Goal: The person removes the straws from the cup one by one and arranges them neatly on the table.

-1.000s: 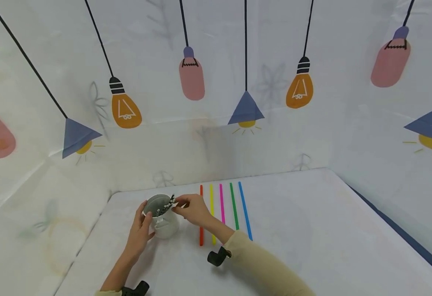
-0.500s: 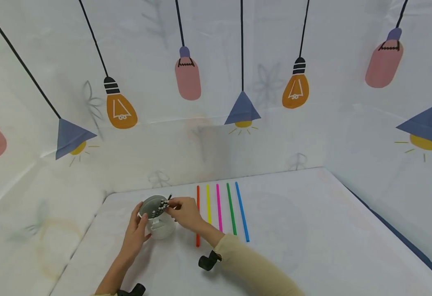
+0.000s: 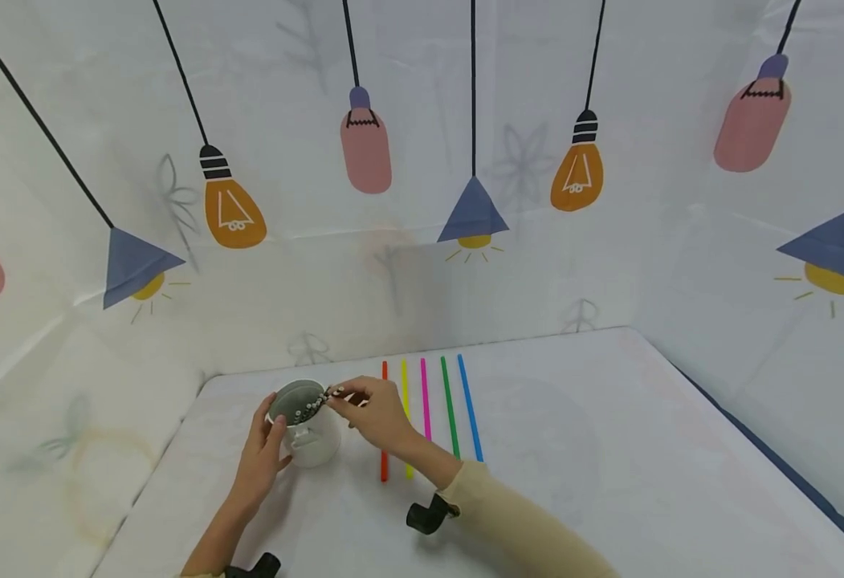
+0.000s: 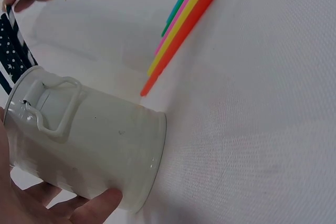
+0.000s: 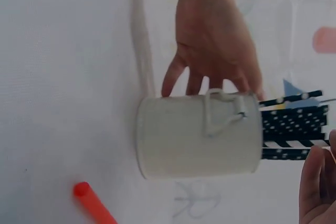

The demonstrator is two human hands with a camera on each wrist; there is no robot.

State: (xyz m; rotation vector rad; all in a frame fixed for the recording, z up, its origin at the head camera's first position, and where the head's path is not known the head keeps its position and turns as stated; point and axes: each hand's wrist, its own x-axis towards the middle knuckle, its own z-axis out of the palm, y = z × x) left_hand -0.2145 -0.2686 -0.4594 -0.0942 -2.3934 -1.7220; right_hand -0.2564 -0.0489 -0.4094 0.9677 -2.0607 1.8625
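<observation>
A white can (image 3: 315,445) with a small wire handle stands on the table at the left. My left hand (image 3: 261,456) holds it from the left side, fingers and thumb spread round its wall. Several black-and-white patterned paper straws (image 5: 294,120), dotted and starred, stick out of the can's mouth. Over the rim, my right hand (image 3: 380,413) pinches the upper end of a striped paper straw (image 5: 287,144) between thumb and fingers. In the right wrist view the lower end of that straw is hidden inside the can.
To the right of the can, several plain coloured straws lie side by side: red (image 3: 384,470), yellow (image 3: 405,385), pink (image 3: 425,397), green (image 3: 450,405) and blue (image 3: 470,409). My right forearm passes over their near ends. A wall printed with lamps (image 3: 474,213) rises behind the table (image 3: 581,449).
My right hand dipped left toward the can's mouth, then came back slightly right, still at the straws. The left hand stays on the can. The head view shifted a little.
</observation>
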